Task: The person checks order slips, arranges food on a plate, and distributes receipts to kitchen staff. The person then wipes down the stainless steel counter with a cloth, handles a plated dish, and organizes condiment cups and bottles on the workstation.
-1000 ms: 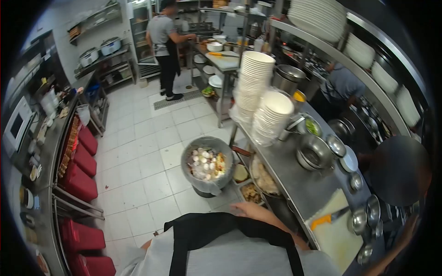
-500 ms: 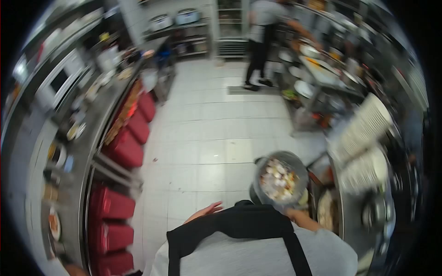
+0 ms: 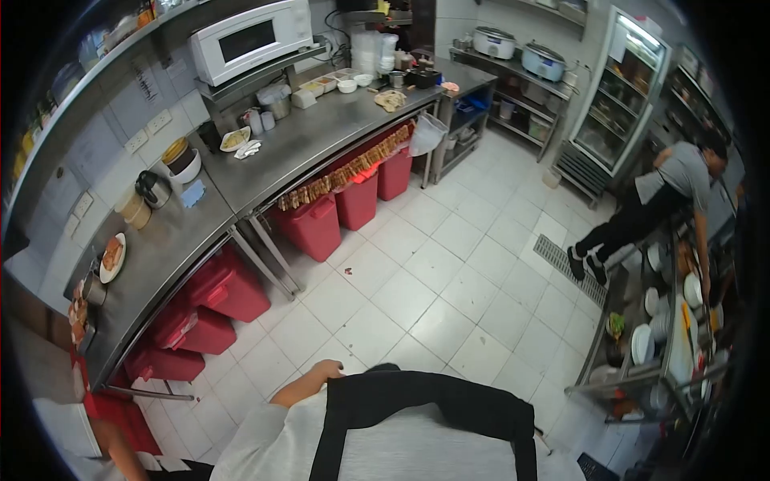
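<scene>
Step in hand looked like positioning, no contact visible. Bare left hand [image 3: 317, 377] sat just beside the black cloth apron [image 3: 433, 389]; fingers partly hidden, couldn't tell open or closed. Right hand out of view. Nearest red plastic bins [image 3: 230, 295] stood under the grey steel tabletop [image 3: 172, 232], well apart; grasping one called for a reach.

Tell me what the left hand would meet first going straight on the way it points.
Probably the dark shape at the upper edge of the black apron, just ahead of the left hand. Depth is unclear, so it may pass clear, out over the white floor tiles.
</scene>
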`<state>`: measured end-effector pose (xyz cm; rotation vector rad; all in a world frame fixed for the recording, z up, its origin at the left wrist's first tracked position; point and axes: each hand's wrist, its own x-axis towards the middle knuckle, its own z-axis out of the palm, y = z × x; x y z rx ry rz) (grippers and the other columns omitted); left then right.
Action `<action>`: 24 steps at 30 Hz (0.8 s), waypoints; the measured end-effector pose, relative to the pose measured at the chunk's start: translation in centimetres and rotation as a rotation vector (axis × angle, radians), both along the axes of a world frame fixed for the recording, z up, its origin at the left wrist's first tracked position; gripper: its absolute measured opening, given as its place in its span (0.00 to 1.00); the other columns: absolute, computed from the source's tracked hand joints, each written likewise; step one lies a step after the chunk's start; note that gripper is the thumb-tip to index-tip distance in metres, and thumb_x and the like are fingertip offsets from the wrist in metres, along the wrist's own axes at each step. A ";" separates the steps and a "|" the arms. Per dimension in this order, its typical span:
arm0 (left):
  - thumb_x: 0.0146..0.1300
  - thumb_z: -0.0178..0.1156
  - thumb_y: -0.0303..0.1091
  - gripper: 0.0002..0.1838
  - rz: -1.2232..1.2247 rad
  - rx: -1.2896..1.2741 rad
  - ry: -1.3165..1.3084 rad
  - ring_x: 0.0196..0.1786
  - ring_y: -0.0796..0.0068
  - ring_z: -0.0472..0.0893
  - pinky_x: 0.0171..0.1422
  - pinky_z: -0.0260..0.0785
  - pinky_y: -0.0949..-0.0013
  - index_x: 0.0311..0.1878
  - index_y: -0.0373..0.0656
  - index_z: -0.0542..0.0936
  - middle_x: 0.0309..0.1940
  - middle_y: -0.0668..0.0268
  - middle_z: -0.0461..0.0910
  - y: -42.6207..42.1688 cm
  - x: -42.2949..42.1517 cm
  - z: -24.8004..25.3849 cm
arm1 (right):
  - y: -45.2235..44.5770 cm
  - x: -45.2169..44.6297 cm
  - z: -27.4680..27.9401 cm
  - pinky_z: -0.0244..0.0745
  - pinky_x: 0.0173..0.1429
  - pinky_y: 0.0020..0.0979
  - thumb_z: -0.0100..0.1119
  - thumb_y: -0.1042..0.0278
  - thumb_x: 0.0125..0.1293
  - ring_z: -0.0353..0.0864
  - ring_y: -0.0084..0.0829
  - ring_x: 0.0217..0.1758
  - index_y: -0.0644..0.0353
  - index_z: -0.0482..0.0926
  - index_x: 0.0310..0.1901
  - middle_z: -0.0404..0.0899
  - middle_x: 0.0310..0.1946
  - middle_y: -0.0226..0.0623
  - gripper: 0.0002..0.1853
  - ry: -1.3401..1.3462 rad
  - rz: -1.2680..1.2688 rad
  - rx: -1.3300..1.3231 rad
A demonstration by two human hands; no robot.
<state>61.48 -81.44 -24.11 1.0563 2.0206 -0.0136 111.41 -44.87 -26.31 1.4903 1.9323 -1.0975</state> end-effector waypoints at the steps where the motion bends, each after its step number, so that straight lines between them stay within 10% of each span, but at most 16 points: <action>1: 0.56 0.59 0.49 0.23 0.188 0.053 -0.049 0.46 0.64 0.78 0.51 0.70 0.62 0.51 0.45 0.78 0.45 0.58 0.79 0.0 -1.3 -0.6 | 3.8 -3.7 0.8 0.77 0.27 0.34 0.61 0.66 0.53 0.80 0.30 0.24 0.61 0.80 0.35 0.80 0.24 0.42 0.10 0.043 0.005 0.064; 4: 0.55 0.58 0.47 0.22 0.817 0.236 -0.366 0.50 0.57 0.77 0.56 0.69 0.57 0.51 0.48 0.78 0.45 0.58 0.80 -0.8 -4.5 -3.1 | 13.9 -16.6 3.8 0.77 0.25 0.32 0.60 0.70 0.53 0.80 0.30 0.26 0.61 0.76 0.44 0.79 0.25 0.39 0.15 0.279 -0.323 0.064; 6: 0.53 0.60 0.43 0.20 -0.087 0.494 0.242 0.46 0.58 0.78 0.52 0.70 0.58 0.50 0.48 0.78 0.40 0.58 0.81 -1.8 -7.0 -10.3 | 19.0 -24.2 3.9 0.74 0.23 0.31 0.59 0.73 0.54 0.78 0.28 0.24 0.60 0.75 0.46 0.78 0.27 0.36 0.16 0.529 -0.373 0.013; 7: 0.53 0.61 0.43 0.20 0.637 0.144 -0.215 0.46 0.58 0.78 0.52 0.70 0.58 0.50 0.48 0.78 0.40 0.59 0.81 -3.5 -8.0 -10.5 | 20.0 -28.4 6.5 0.73 0.23 0.31 0.58 0.74 0.55 0.77 0.27 0.25 0.60 0.74 0.46 0.77 0.27 0.36 0.15 0.585 -0.348 0.017; 12: 0.53 0.61 0.42 0.19 0.681 -0.008 -0.150 0.45 0.58 0.79 0.50 0.70 0.58 0.49 0.48 0.79 0.38 0.59 0.81 2.7 -17.9 -7.9 | 23.4 -40.3 4.8 0.73 0.22 0.29 0.63 0.73 0.53 0.79 0.27 0.24 0.60 0.76 0.48 0.80 0.28 0.38 0.18 0.523 -0.099 -0.066; 16: 0.53 0.61 0.41 0.19 0.476 0.185 0.102 0.44 0.58 0.79 0.49 0.70 0.58 0.48 0.48 0.79 0.37 0.59 0.81 11.9 -27.8 -6.0 | 26.7 -41.3 -2.8 0.76 0.42 0.35 0.65 0.61 0.52 0.82 0.31 0.34 0.51 0.82 0.43 0.83 0.31 0.36 0.15 0.372 0.224 -0.096; 24: 0.55 0.60 0.33 0.07 0.425 0.844 0.285 0.36 0.60 0.79 0.39 0.71 0.62 0.35 0.44 0.79 0.29 0.57 0.78 41.1 -43.1 14.8 | 39.0 -44.6 -2.1 0.76 0.40 0.37 0.61 0.60 0.52 0.82 0.34 0.34 0.52 0.83 0.37 0.83 0.32 0.37 0.11 -0.032 0.032 -0.157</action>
